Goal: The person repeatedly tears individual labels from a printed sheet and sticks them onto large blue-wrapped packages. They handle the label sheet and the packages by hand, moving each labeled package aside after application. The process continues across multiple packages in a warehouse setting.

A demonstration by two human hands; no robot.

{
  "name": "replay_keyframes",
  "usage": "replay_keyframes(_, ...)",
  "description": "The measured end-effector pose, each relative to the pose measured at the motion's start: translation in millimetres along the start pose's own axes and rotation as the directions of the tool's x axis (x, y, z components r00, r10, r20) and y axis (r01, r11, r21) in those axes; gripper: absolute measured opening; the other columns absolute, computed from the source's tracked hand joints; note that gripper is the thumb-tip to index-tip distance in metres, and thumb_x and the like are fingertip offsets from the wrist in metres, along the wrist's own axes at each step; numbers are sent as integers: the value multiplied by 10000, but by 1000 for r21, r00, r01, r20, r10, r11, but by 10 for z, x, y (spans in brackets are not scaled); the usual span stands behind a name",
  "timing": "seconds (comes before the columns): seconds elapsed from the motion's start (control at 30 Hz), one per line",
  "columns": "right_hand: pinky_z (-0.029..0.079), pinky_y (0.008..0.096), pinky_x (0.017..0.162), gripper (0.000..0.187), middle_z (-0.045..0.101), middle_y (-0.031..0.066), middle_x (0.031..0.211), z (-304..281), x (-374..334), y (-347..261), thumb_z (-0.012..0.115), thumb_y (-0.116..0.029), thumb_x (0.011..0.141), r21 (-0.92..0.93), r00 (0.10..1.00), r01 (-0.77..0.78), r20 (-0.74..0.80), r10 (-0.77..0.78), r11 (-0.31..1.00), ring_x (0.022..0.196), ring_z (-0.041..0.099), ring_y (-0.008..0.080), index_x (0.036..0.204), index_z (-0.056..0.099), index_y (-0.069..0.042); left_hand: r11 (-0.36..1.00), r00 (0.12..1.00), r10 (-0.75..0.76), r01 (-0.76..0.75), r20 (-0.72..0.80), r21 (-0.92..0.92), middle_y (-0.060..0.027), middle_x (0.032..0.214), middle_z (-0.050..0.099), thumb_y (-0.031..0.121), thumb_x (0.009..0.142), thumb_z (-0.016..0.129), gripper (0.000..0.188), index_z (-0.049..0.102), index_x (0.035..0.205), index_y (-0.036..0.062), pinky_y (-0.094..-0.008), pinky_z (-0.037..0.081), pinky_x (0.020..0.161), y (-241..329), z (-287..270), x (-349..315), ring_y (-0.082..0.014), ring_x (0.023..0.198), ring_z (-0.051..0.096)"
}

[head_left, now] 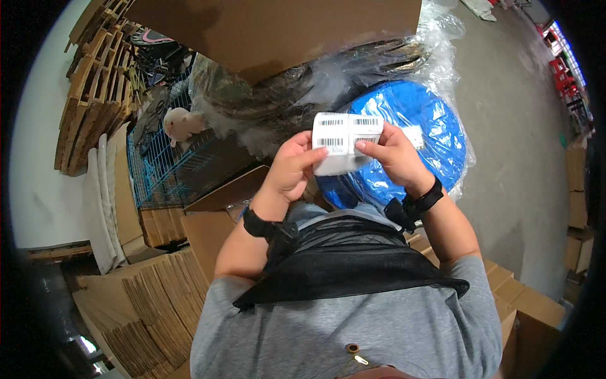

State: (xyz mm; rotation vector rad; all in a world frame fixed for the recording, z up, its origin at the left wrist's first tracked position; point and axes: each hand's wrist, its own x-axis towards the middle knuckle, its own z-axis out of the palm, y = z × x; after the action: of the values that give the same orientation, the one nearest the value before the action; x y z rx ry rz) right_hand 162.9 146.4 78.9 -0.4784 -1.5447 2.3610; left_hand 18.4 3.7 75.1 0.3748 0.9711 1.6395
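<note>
Between my two hands I hold a roll of white barcode labels (344, 163), its printed face turned up toward me. My left hand (294, 165) grips the left side, the thumb lying on the labels. From the right, my right hand (399, 156) pinches the other side with its thumb over a barcode; the fingers behind the roll are hidden. Just beyond and below the roll lies a round blue bundle (435, 126) wrapped in clear plastic, with a white label on it partly covered by my right hand.
A large brown cardboard box (278, 31) stands ahead, above dark plastic-wrapped goods (252, 95). To the left are a blue wire cage (151, 170) with a pink plush toy (183, 124) and stacked wooden pallets (95, 88). Flattened cartons (151, 309) are piled at lower left. Concrete floor (499, 126) runs along the right.
</note>
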Motion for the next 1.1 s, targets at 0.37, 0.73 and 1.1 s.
replay_keyframes(0.37, 475, 270, 751, 348, 587, 75, 956, -128, 48, -30, 586, 26, 772, -42, 988, 90, -122, -94, 995, 904, 570, 141, 1084, 434, 4, 976, 996, -80, 73, 27, 204, -62, 879, 627, 35, 748, 643, 277, 578, 1014, -4, -236, 485, 633, -110, 80, 143, -112, 740, 595)
replay_keyframes(0.73, 433, 357, 728, 257, 549, 96, 881, -84, -94, -36, 666, -36, 640, -917, 706, 342, 105, -700, 207, 821, 527, 284, 889, 605, -52, 820, 992, 126, -87, -30, 565, -12, 756, 615, 55, 766, 631, 117, 636, 855, -21, -206, 423, 604, -253, 85, 247, -62, 654, 526)
replay_keyframes(1.1, 438, 340, 620, 161, 552, 60, 763, -234, 161, 300, 664, -60, 646, -861, 744, 460, 239, -625, 218, 713, 538, 241, 795, 604, -63, 557, 932, 313, -334, 181, 760, -97, 724, 568, 16, 759, 565, 91, 599, 825, -35, -261, 419, 621, -403, -45, 451, -173, 678, 540)
